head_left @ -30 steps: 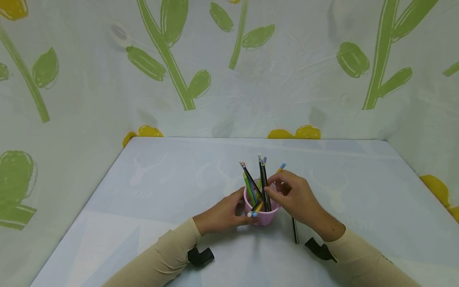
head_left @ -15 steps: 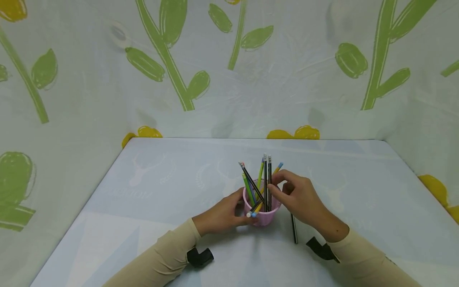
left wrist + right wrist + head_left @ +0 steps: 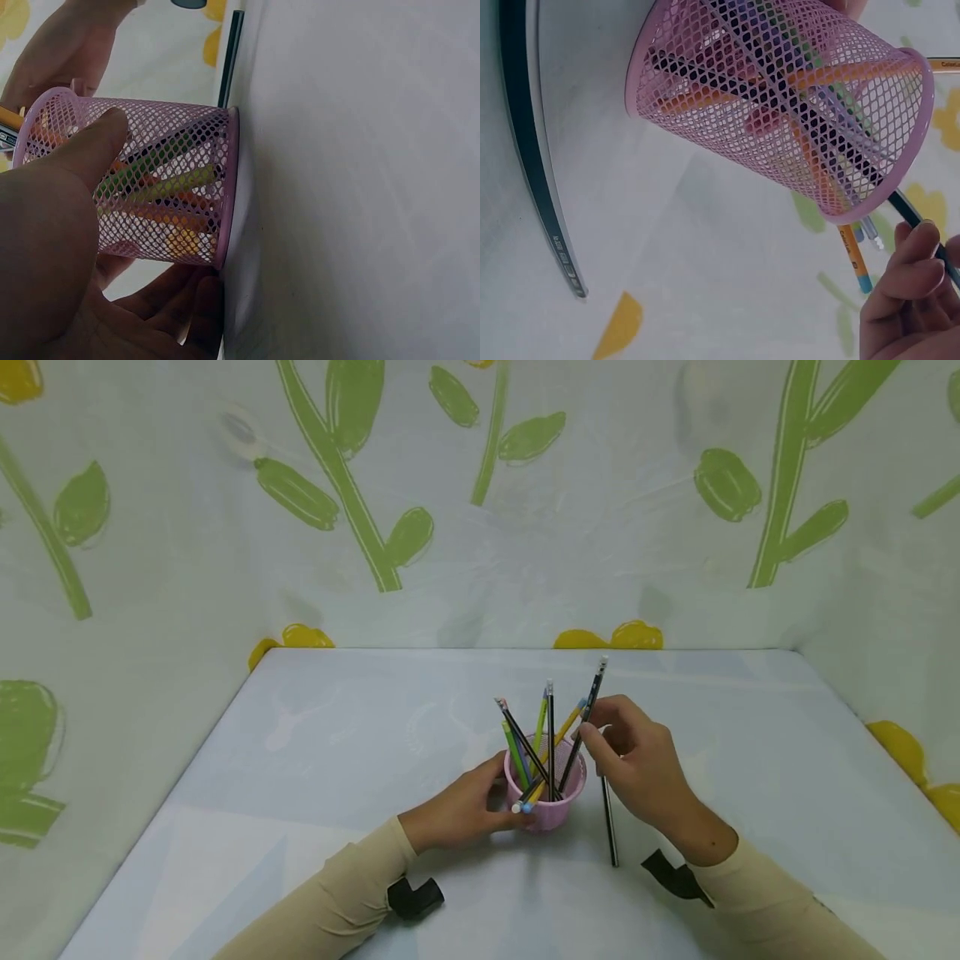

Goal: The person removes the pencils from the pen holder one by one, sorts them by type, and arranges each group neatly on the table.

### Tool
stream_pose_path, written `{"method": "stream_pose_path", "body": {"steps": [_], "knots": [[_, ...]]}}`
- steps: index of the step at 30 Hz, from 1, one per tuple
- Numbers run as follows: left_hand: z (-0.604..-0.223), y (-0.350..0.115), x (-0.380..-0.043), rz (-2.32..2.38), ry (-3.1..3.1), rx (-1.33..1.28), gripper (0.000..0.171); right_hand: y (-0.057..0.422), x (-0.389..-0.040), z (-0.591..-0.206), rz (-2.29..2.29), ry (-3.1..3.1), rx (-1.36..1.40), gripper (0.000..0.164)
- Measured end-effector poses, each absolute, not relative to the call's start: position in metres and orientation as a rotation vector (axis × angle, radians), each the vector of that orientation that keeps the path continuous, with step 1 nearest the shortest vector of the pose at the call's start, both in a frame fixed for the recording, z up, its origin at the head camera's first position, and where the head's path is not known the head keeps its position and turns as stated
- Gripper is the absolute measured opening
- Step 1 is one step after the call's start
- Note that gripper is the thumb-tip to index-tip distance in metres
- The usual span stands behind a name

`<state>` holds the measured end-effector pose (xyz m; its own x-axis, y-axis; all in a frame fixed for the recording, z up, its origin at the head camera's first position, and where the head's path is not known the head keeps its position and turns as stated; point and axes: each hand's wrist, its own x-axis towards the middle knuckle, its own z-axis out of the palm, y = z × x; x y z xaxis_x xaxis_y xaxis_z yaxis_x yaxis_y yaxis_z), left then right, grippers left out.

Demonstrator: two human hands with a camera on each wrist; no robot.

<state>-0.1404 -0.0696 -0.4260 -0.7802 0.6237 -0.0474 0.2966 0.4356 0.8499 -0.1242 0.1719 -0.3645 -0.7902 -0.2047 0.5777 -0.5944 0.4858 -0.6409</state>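
My left hand (image 3: 456, 806) grips a pink mesh pencil cup (image 3: 551, 815) from its left side, thumb at the front. In the left wrist view the cup's base rests on the tabletop. Several black, green and yellow pencils (image 3: 513, 752) lean inside. My right hand (image 3: 643, 762) pinches a black pencil (image 3: 597, 681) with a white eraser end, which slants up to the right. Its lower part is inside the cup, as the right wrist view shows through the mesh (image 3: 780, 97). A yellow pencil with a blue end (image 3: 853, 255) pokes out beside those fingers.
Another black pencil (image 3: 609, 827) lies on the table just right of the cup, partly under my right hand. The pale tabletop (image 3: 337, 718) meets a white wall cloth (image 3: 600, 527) printed with green leaves. Black straps (image 3: 416, 898) hang at both wrists.
My right hand has shifted slightly right and taken a black pencil away from the upright one beside it, tilting it right and raising it. The left hand keeps holding the cup.
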Motion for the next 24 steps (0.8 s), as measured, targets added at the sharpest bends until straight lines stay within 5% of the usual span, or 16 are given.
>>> {"method": "stream_pose_path", "body": {"steps": [24], "knots": [[-0.427,-0.07,-0.141,1.267,2.333,0.808,0.083,0.183,-0.122,-0.347,1.589,-1.963,0.598,0.031]]}}
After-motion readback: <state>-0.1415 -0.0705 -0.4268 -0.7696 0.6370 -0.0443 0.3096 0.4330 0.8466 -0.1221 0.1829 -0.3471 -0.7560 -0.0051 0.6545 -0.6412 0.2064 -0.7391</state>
